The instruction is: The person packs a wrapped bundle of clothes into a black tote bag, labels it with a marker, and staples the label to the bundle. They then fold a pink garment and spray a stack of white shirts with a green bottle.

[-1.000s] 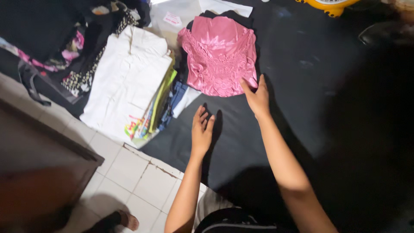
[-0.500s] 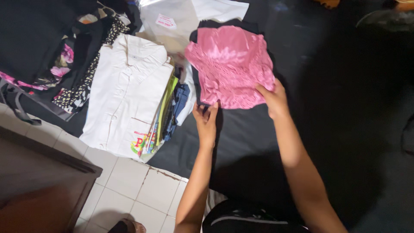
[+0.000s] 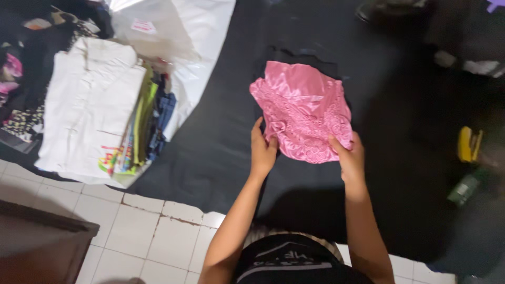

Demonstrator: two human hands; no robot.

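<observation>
Head view: looked down over a black cloth (image 3: 221, 152) spread across a white tiled floor (image 3: 152, 231), with the person's two bare arms reaching forward from the bottom edge.
Pink garment: a folded satin and lace piece (image 3: 302, 108), lay flat on the black cloth, middle of the frame, its near edge towards the person.
Left hand: the left hand (image 3: 262, 149) rested at the garment's near left corner, fingers curled and pinching the pink fabric's edge.
Right hand: the right hand (image 3: 350, 158) sat at the garment's near right corner, fingers closed over the lace hem, thumb on top.
Stack of folded clothes: a pile (image 3: 92, 113) with a white garment on top stood well apart to the left, at the cloth's left edge; green, blue and multicoloured layers showed along its right side.
Plastic sheet: a clear and white sheet (image 3: 179, 37) lay just beyond the stack, partly under it, reaching towards the top centre.
Dark patterned clothes: a loose heap (image 3: 21, 68) lay at the far left, touching the stack.
Yellow object: small, kind not clear (image 3: 467, 144), lay at the right, well apart from the garment.
Green bottle: lay tilted (image 3: 464, 188) just below the yellow object.
Brown furniture: a corner (image 3: 37, 247) showed at bottom left on the tiles.
</observation>
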